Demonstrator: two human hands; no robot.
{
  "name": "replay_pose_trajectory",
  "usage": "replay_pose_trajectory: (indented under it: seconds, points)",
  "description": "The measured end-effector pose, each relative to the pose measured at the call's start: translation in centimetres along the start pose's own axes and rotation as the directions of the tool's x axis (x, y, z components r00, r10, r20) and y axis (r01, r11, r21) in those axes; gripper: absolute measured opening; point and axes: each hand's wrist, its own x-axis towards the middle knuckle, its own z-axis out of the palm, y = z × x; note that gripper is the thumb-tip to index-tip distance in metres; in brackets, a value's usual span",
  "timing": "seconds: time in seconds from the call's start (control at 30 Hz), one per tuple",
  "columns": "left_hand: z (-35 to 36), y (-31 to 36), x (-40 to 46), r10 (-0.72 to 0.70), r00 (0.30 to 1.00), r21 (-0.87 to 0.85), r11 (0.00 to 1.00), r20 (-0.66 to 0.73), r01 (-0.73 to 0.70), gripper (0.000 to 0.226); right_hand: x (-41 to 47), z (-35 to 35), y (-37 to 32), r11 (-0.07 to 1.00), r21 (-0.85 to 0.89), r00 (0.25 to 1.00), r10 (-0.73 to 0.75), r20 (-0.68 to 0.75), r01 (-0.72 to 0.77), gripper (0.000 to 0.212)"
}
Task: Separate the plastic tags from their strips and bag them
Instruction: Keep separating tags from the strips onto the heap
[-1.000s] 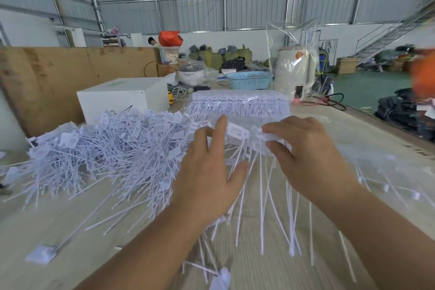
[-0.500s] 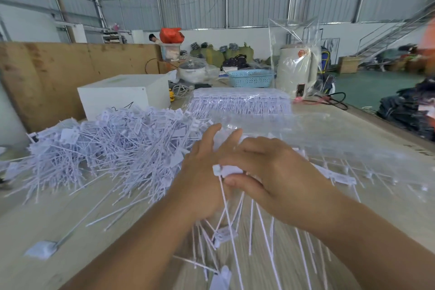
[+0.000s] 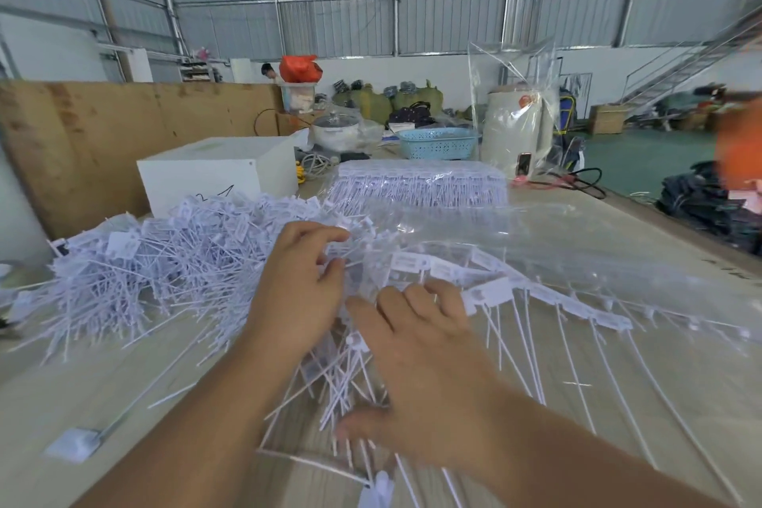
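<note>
A big heap of loose white plastic tags (image 3: 165, 268) covers the left of the wooden table (image 3: 123, 404). A strip of tags (image 3: 536, 293) fans out to the right, its stems pointing toward me, under a clear plastic bag (image 3: 556, 235). My left hand (image 3: 297, 293) is at the strip's left end, thumb and index finger curled and pinching tags there. My right hand (image 3: 424, 359) lies with spread fingers on a small pile of separated tags (image 3: 342, 379) just in front of the left hand.
A sealed pack of tag strips (image 3: 420, 186) lies behind the hands. A white box (image 3: 214, 173) stands back left, with a blue basket (image 3: 437, 142) and a bagged white appliance (image 3: 515, 132) farther back. One single tag (image 3: 76, 443) lies near left.
My right hand has dropped toward me from the strip onto the small pile and spread its fingers. The strip now fans out wider to the right. My left hand stayed at the strip's end.
</note>
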Motion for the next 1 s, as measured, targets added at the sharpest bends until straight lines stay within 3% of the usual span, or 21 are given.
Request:
replay_pose_trajectory:
  seconds: [0.1, 0.2, 0.3, 0.37, 0.43, 0.5, 0.57, 0.63, 0.73, 0.83, 1.0]
  points:
    - [0.0, 0.6, -0.4, -0.001, 1.0, 0.023, 1.0, 0.023, 0.0, 0.029, 0.7, 0.7, 1.0, 0.999, -0.009, 0.998, 0.053, 0.021, -0.053, 0.091]
    - [0.1, 1.7, -0.9, 0.11, 0.992, 0.114, 0.987, 0.064, -0.116, 0.026, 1.0, 1.2, 2.4, 0.995, 0.001, 0.994, 0.103, 0.028, -0.104, 0.084]
    - [-0.4, 2.7, -1.3, 0.234, 0.949, 0.16, 0.949, 0.212, -0.27, 0.027, 1.2, 1.6, 3.4, 0.99, -0.003, 0.99, 0.139, 0.01, -0.139, 0.082]
    - [-0.9, 2.9, -1.6, 0.212, 0.882, 0.08, 0.96, 0.421, -0.269, 0.03, 1.3, 1.8, 3.9, 0.988, -0.001, 0.988, 0.152, -0.01, -0.152, 0.073]
    - [-1.4, 2.8, -1.9, 0.077, 0.759, 0.044, 0.99, 0.647, -0.137, 0.044, 1.3, 1.9, 4.1, 0.986, 0.031, 0.987, 0.162, -0.017, -0.161, 0.065]
    - [-1.4, 2.1, -2.2, -0.045, 0.657, 0.138, 0.986, 0.752, -0.091, 0.073, 1.3, 2.0, 4.3, 0.986, 0.056, 0.987, 0.162, -0.025, -0.16, 0.062]
    - [-1.2, 1.5, -2.3, -0.07, 0.623, 0.221, 0.961, 0.779, -0.168, 0.085, 1.3, 2.0, 4.5, 0.985, 0.079, 0.987, 0.157, -0.041, -0.154, 0.06]
    - [-0.7, 1.1, -2.2, -0.027, 0.653, 0.222, 0.95, 0.757, -0.219, 0.075, 1.3, 1.7, 4.6, 0.984, 0.096, 0.986, 0.156, -0.058, -0.15, 0.064]
    - [-0.3, 0.3, -1.7, 0.058, 0.764, 0.258, 0.922, 0.643, -0.287, 0.047, 1.2, 0.9, 5.0, 0.983, 0.095, 0.98, 0.165, -0.113, -0.155, 0.066]
    - [0.1, -0.8, -1.2, 0.046, 0.815, 0.327, 0.902, 0.577, -0.283, 0.04, 0.8, 0.2, 5.6, 0.978, 0.094, 0.963, 0.202, -0.179, -0.188, 0.05]
    - [1.6, -1.4, -0.8, 0.045, 0.9, 0.469, 0.841, 0.434, -0.269, 0.033, 0.3, -0.6, 6.3, 0.971, 0.099, 0.95, 0.236, -0.203, -0.22, 0.042]
